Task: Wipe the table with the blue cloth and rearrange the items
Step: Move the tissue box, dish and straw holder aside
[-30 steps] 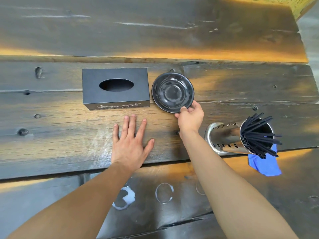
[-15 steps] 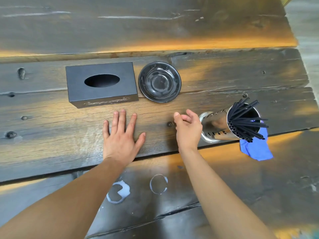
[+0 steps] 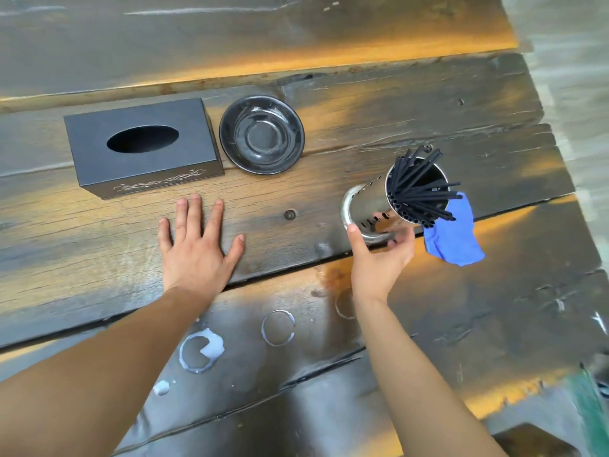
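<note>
A crumpled blue cloth [image 3: 454, 239] lies on the dark wooden table [image 3: 362, 77] at the right, partly hidden behind a perforated steel holder [image 3: 369, 206] full of black straws [image 3: 418, 192]. My right hand [image 3: 379, 262] cups the near side of the holder's base, with the thumb on its left rim and the fingers on its right. My left hand [image 3: 194, 252] rests flat on the table with its fingers spread and holds nothing. A black tissue box [image 3: 141, 150] and a black saucer [image 3: 262, 135] sit side by side beyond my left hand.
White ring-shaped stains [image 3: 201, 349] and a thinner ring [image 3: 278, 328] mark the near plank between my arms. A gap between planks runs under both wrists. The table's right edge lies just beyond the cloth.
My right hand let go of the saucer, moved right to the steel holder and now wraps its base from the near side. My left hand stayed flat. The view shifted right.
</note>
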Demonstrator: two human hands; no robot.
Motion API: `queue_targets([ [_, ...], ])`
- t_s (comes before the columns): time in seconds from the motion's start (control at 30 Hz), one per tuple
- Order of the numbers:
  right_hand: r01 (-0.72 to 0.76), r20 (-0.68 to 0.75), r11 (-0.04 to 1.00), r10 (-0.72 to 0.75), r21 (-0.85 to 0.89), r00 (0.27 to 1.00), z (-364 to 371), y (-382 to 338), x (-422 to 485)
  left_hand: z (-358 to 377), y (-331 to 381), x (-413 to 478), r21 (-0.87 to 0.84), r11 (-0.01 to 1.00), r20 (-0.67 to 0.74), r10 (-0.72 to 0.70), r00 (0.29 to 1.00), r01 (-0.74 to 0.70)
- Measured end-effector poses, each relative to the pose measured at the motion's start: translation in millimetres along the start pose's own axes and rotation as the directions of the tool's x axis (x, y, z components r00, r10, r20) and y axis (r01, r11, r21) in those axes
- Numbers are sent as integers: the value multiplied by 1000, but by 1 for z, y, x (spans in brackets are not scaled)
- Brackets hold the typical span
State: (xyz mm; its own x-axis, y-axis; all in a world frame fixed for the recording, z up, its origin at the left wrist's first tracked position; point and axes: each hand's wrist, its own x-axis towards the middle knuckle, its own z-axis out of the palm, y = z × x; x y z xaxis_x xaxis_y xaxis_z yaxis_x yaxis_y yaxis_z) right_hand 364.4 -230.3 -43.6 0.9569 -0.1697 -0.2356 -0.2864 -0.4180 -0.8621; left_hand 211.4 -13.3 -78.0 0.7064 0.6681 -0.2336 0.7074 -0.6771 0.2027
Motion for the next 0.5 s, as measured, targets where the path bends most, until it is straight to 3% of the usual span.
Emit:
queue_targets([
  [0.1,76,27,997,-77,33,997,0,2,16,-1,2,-2,2,1000,-1,3,1000,-3],
  [0.5,148,64,986,-153,75,986,26,-15,56,-2,4,-3,23,1000,10,9,1000,-9],
])
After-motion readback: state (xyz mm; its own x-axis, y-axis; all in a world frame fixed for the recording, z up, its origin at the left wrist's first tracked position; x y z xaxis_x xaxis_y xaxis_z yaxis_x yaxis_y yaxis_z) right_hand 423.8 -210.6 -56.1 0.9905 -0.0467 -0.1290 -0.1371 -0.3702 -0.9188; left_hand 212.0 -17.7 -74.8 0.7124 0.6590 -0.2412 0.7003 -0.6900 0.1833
